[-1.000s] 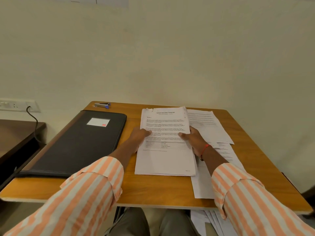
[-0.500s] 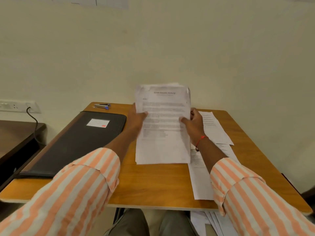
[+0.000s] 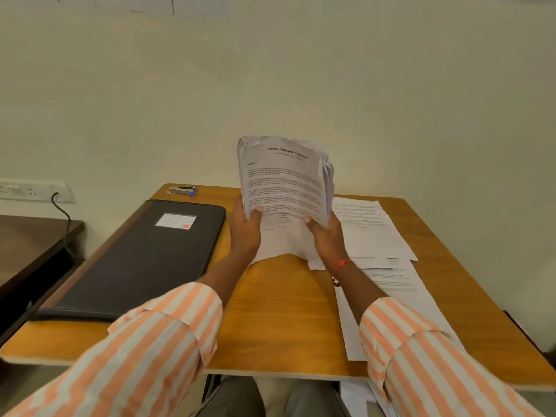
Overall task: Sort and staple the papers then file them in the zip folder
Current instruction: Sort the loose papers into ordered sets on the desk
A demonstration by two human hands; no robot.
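Observation:
A stack of printed papers [image 3: 284, 182] stands nearly upright over the middle of the wooden table [image 3: 279, 311], its bottom edge close to the tabletop and its upper corners bent. My left hand [image 3: 245, 230] grips the stack's left edge, thumb on the front page. My right hand [image 3: 326, 236] grips the right edge the same way. The black zip folder [image 3: 144, 260] lies closed on the left of the table. A small stapler [image 3: 183, 190] sits at the far left corner, beyond the folder.
Loose printed sheets [image 3: 373, 233] are spread over the table's right side, one long sheet [image 3: 394, 299] reaching toward the near edge. More papers [image 3: 358, 395] lie below the table by my knees. A dark side table [image 3: 33, 245] and a wall socket [image 3: 33, 191] with a cable are at left.
Both hands lifted the stack off the table and tipped it from flat to nearly upright, raising it higher. The top of the stack now curls.

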